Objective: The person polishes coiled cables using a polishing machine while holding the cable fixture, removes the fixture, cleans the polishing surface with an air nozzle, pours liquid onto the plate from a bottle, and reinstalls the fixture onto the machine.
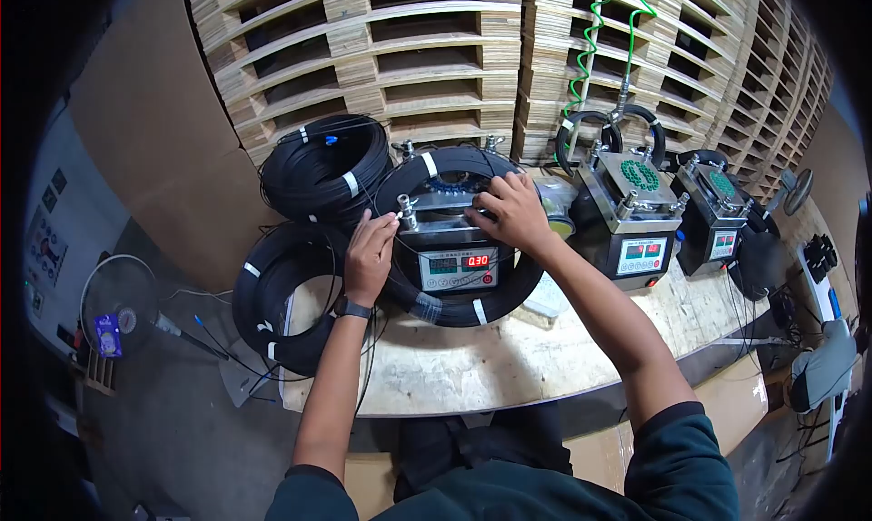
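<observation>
A coil of black cable (pixel 481 313) hangs around a bench machine, whose display panel (pixel 459 268) reads 0.30 in red. My left hand (pixel 369 253), with a dark band on the wrist, is at the machine's left metal post (pixel 406 212). Its fingertips are drawn together, with a small pale spot at their tips; what they pinch is too small to name. Over the right side of the metal top, my right hand (pixel 516 214) has its fingers curled downward. Whatever those fingers grip is hidden beneath them. A thin black strand runs down beside my left wrist.
More black cable coils (pixel 318 171) are stacked at the left, one overhanging the wooden table (pixel 436 371). Two similar machines (pixel 636 212) stand to the right. Green spiral hoses (pixel 581 62) hang before stacked wooden pallets (pixel 427 58). A fan (pixel 123 307) stands at the left.
</observation>
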